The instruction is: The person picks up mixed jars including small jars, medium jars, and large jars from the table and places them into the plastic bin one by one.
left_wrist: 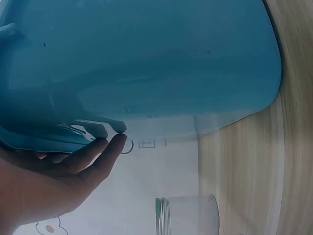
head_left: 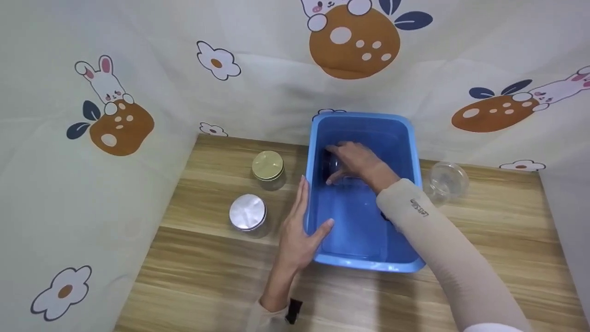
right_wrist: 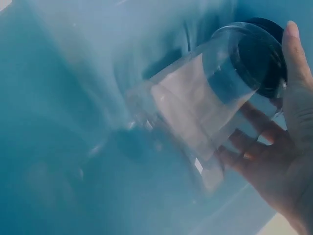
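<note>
At the left of the head view's centre, the silver-lidded jar (head_left: pixel 248 212) stands on the worktop (head_left: pixel 193 267), with the gold-lidded jar (head_left: pixel 268 165) just above and to its right. Next comes the left hand (head_left: pixel 298 237), its fingers extended along the outside of the blue bin (head_left: pixel 364 264) and its thumb spread over the rim, bracing rather than gripping.

In the upper left part of the bin's interior is the dark-lidded jar (right_wrist: pixel 190 93), clear-walled and lying over at a slant. The right hand (head_left: pixel 357 159) has it between thumb and fingers, the thumb up by the dark lid (right_wrist: pixel 257 56). The hands are apart. The step in hand appears to be handling this jar inside the bin; the next move would call for a secure hold on its smooth wall and a steady bin.

Farthest right, just outside the bin, is a transparent container (head_left: pixel 449 180), partly hidden by the sleeve (head_left: pixel 442 235).
</note>
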A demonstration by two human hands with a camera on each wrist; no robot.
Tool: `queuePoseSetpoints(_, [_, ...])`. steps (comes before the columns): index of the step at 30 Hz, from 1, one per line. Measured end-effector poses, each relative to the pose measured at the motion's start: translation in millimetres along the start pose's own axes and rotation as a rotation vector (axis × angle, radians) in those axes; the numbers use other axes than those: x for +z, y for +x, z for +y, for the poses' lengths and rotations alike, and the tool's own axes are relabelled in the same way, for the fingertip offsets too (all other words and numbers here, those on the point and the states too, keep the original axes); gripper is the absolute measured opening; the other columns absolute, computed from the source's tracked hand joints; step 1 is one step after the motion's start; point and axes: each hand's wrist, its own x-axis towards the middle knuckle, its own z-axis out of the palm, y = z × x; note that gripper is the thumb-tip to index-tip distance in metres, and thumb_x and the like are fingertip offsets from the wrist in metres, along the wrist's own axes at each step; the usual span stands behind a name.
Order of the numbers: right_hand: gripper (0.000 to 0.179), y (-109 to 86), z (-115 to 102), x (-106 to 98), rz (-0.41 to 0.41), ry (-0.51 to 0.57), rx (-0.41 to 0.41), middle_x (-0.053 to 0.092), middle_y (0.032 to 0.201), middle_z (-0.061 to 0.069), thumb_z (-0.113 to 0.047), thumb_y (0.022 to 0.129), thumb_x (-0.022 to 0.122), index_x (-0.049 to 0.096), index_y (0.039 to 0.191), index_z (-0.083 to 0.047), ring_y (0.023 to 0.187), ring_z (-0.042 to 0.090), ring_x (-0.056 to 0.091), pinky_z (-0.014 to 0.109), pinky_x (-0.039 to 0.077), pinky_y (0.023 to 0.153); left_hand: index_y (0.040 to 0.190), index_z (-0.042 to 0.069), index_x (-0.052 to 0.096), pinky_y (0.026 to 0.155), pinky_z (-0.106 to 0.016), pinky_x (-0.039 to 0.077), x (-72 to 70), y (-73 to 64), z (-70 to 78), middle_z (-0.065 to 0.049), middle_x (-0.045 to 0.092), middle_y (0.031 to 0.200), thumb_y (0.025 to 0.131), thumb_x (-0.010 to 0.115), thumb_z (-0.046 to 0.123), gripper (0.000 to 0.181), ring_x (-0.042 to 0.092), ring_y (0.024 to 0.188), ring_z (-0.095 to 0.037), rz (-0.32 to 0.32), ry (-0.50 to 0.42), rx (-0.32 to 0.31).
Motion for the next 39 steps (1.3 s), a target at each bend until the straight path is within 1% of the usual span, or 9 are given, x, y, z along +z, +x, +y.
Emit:
queuePoseSetpoints(3, [0.091, 0.0, 2, 3, 0.010, -0.047, -0.001, 0.061, 0.128, 0.016, -0.054, 0.072, 0.084, 0.050, 0.144, -0.010, 0.117, 0.033, 0.059, 0.050, 0.047, 0.102, 0.160, 0.016, 0.017, 0.117, -0.043, 0.029, 0.8, 0.8, 0.1, 0.004, 0.015, 0.166, 0.091, 0.070, 0.043, 0.091, 0.028, 0.146, -0.018, -0.008, 0.006, -0.001])
queuePoseSetpoints(7, [0.087, 0.6, 2, 4, 0.026, -0.071, 0.002, 0.061, 0.130, 0.015, -0.052, 0.073, 0.084, 0.052, 0.143, -0.011, 0.118, 0.032, 0.058, 0.051, 0.046, 0.104, 0.160, 0.017, 0.017, 0.116, -0.042, 0.031, 0.2, 1.4, 0.0, 0.002, 0.016, 0.166, 0.090, 0.070, 0.043, 0.092, 0.029, 0.146, -0.018, -0.005, 0.007, -0.007])
queuePoseSetpoints(10, [0.086, 1.0, 2, 4, 0.025, -0.061, 0.002, 0.060, 0.131, 0.014, -0.051, 0.074, 0.084, 0.051, 0.144, -0.012, 0.119, 0.032, 0.058, 0.051, 0.044, 0.105, 0.160, 0.017, 0.017, 0.117, -0.042, 0.030, 0.4, 1.4, -0.4, 0.001, 0.016, 0.166, 0.090, 0.070, 0.042, 0.092, 0.029, 0.146, -0.018, -0.005, 0.006, -0.010])
queuePoseSetpoints(14, [0.084, 0.7, 1, 2, 0.043, -0.064, 0.000, 0.062, 0.127, 0.013, -0.051, 0.074, 0.083, 0.052, 0.142, -0.013, 0.116, 0.030, 0.059, 0.049, 0.045, 0.105, 0.160, 0.016, 0.017, 0.117, -0.042, 0.030, 1.6, 1.6, -0.5, 0.001, 0.016, 0.166, 0.090, 0.070, 0.043, 0.092, 0.029, 0.146, -0.018, -0.005, 0.005, -0.009])
queuePoseSetpoints(21, [0.077, 0.5, -1, -2, 0.118, -0.032, 0.009, 0.064, 0.125, 0.012, -0.053, 0.074, 0.082, 0.058, 0.134, -0.011, 0.116, 0.030, 0.060, 0.049, 0.047, 0.103, 0.160, 0.018, 0.017, 0.117, -0.044, 0.029, 1.3, 1.6, -0.9, 0.003, 0.016, 0.166, 0.091, 0.070, 0.043, 0.091, 0.029, 0.145, -0.018, -0.001, -0.001, -0.013])
queuePoseSetpoints(26, [0.075, -0.6, -4, -8, 0.153, -0.024, 0.025, 0.066, 0.119, 0.010, -0.056, 0.073, 0.081, 0.060, 0.129, -0.010, 0.108, 0.028, 0.062, 0.048, 0.050, 0.099, 0.160, 0.017, 0.018, 0.117, -0.044, 0.029, 0.6, 1.7, -1.5, 0.006, 0.016, 0.165, 0.091, 0.070, 0.042, 0.090, 0.029, 0.145, -0.017, 0.000, -0.011, -0.012])
queuePoseSetpoints(30, [0.076, -1.5, -6, -12, 0.160, -0.022, 0.032, 0.065, 0.120, 0.010, -0.058, 0.073, 0.080, 0.060, 0.130, -0.011, 0.109, 0.028, 0.062, 0.048, 0.049, 0.101, 0.160, 0.018, 0.019, 0.116, -0.044, 0.030, 1.0, 2.5, -1.6, 0.010, 0.015, 0.165, 0.091, 0.070, 0.043, 0.090, 0.030, 0.145, -0.017, -0.002, -0.013, -0.018])
queuePoseSetpoints(34, [0.078, -1.7, -6, -14, 0.148, -0.023, 0.047, 0.065, 0.120, 0.011, -0.059, 0.072, 0.081, 0.061, 0.130, -0.011, 0.110, 0.030, 0.061, 0.050, 0.049, 0.100, 0.160, 0.016, 0.019, 0.117, -0.041, 0.029, 1.9, 2.4, -2.6, 0.005, 0.017, 0.165, 0.091, 0.070, 0.040, 0.088, 0.028, 0.146, -0.014, -0.003, -0.026, 0.001])
queuePoseSetpoints(39, [0.081, -2.9, -10, -19, 0.129, -0.019, 0.068, 0.064, 0.123, 0.012, -0.058, 0.072, 0.082, 0.058, 0.134, -0.011, 0.113, 0.032, 0.059, 0.053, 0.047, 0.101, 0.160, 0.016, 0.018, 0.118, -0.040, 0.027, 1.9, 1.5, -2.9, 0.005, 0.016, 0.165, 0.092, 0.069, 0.039, 0.089, 0.026, 0.147, -0.015, -0.007, -0.040, -0.008])
